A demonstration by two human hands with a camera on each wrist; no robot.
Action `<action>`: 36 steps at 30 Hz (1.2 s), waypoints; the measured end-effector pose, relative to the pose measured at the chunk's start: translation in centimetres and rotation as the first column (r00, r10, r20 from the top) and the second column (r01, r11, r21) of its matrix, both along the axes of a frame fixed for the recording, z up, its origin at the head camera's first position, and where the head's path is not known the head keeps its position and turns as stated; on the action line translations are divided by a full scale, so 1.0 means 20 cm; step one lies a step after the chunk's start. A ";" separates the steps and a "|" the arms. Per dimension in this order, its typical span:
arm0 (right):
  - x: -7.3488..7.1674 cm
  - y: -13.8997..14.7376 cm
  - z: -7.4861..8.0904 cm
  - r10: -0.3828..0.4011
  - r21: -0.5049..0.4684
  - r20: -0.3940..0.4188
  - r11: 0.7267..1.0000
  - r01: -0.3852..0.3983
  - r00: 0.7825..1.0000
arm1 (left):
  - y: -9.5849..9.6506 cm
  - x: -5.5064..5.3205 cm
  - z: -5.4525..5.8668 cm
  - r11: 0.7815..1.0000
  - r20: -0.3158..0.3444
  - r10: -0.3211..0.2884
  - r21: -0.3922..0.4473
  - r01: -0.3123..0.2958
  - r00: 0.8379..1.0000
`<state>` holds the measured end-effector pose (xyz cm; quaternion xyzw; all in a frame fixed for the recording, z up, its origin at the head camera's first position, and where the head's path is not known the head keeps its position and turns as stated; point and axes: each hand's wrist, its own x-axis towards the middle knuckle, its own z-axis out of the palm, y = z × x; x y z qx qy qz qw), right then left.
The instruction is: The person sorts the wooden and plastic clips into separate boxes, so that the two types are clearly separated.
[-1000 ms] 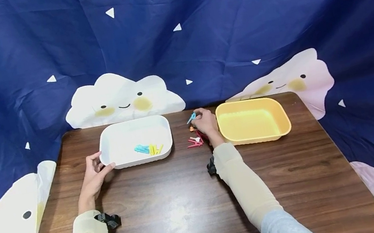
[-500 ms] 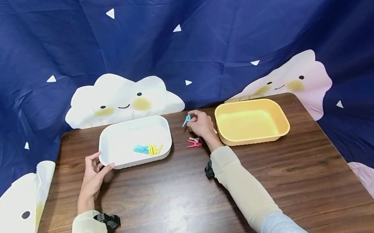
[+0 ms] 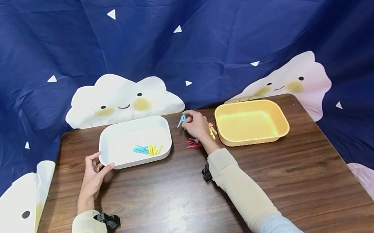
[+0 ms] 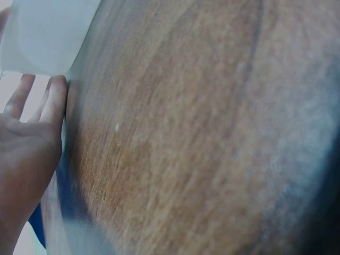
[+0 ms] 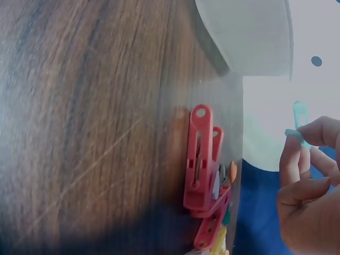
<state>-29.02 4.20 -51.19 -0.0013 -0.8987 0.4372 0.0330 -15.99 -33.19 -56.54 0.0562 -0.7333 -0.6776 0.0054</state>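
Left of frame: left hand [image 3: 91,178], fingers loosely spread, touches the white tray [image 3: 120,138] at its lower-left corner, presumably to steady it. Centre: red clips [image 3: 193,144] on the tabletop [image 3: 162,190]; beyond, right hand [image 3: 197,125] pinches a small blue clip [image 3: 181,120], fingertips probably suiting its slimness, exact contact unclear.

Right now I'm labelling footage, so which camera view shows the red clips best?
The right wrist view: the red clips look large there, their shape clear. The head view shows them small, beside the right hand; the left wrist view doesn't show them.
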 end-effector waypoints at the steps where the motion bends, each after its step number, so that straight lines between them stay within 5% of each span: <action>1: 0.00 0.00 0.00 0.005 -0.004 -0.001 1.000 -0.005 1.000 | 0.00 0.00 0.00 1.000 0.000 0.001 0.000 -0.001 1.000; 36: 0.13 -0.24 0.07 0.238 0.019 0.038 0.971 -0.239 0.971 | 0.02 0.01 0.02 0.999 0.015 0.020 0.033 -0.021 1.000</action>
